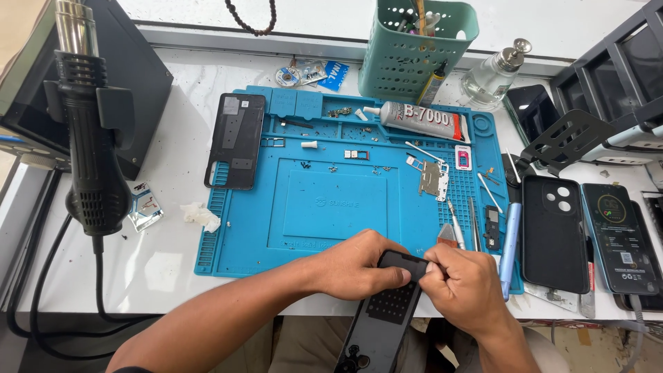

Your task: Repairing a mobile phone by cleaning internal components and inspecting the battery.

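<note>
Blue rubbery matt work mat (345, 200) lies on a smooth white table (173, 124); the perforated green plastic basket (414, 48) looks satin, the clear glass bottle (487, 83) glossy.

A white workbench (173, 90) (brightly lit) stands over a tan floor (587, 338).

A blue silicone work mat (345, 200) covers the table's middle; a phone back panel (235, 140) lies at its ten o'clock edge; a glue tube (421, 121) lies at one o'clock; behind it stands a green perforated tool basket (411, 52), a clear pump bottle (492, 77) just beside it; a black hot-air gun (90, 138) hangs at nine o'clock; a black phone case (556, 231) and a lit phone (618, 238) lie at three o'clock.
</note>
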